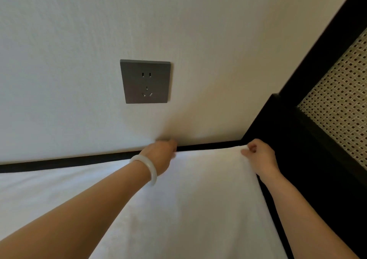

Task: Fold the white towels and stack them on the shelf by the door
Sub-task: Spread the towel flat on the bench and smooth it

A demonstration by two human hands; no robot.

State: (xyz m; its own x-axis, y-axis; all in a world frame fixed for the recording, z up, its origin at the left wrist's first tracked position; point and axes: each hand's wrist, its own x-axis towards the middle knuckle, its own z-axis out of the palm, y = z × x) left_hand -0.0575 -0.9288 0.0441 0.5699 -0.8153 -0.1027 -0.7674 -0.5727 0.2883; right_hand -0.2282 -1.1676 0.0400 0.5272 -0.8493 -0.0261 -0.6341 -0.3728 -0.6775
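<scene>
Left grip [161,155] and right grip [258,156] are pinching the towel [198,199] by its far corners, lower centre. I'm judging a fold is beginning, needing both drawn back evenly.

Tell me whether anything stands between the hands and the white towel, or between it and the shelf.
Nothing visible does. The right hand pinches the far corner of the white towel; the left hand meets its far edge, grip blurred. The shelf is out of view, so that path is unknown.
</scene>
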